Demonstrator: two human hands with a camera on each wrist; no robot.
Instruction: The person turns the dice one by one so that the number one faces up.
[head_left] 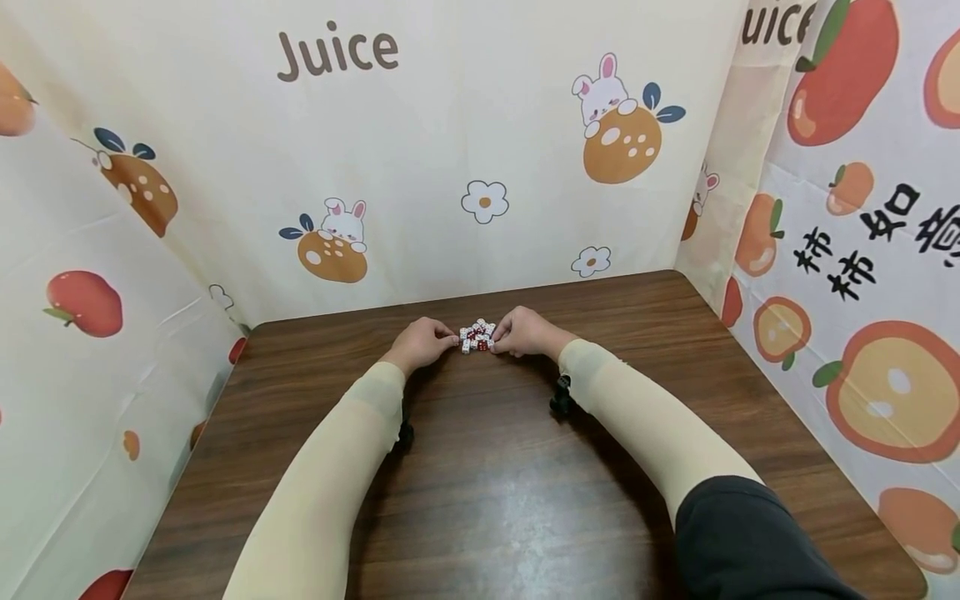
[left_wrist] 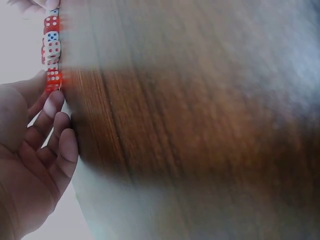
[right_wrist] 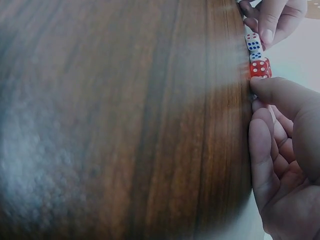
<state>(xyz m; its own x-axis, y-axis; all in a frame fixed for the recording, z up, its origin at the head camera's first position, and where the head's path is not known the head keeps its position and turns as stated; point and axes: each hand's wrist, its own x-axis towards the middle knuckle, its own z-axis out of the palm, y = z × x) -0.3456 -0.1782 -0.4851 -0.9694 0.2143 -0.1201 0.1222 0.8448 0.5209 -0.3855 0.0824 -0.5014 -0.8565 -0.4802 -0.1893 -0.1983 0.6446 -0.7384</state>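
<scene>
A small cluster of white and red dice sits on the wooden table toward its far edge. At the cluster's left side my left hand has thumb and index finger curled together at a die. In the left wrist view, that hand's fingertips meet a red die at the near end of the row. My right hand pinches a die at the right side. Its thumb lies against the lower edge of a red die in the right wrist view. The fingers partly hide the held dice.
The brown wooden table extends toward me, with both forearms above it. A fruit-print curtain stands behind the far edge, and similar curtains flank the sides. Dark straps are at the wrists.
</scene>
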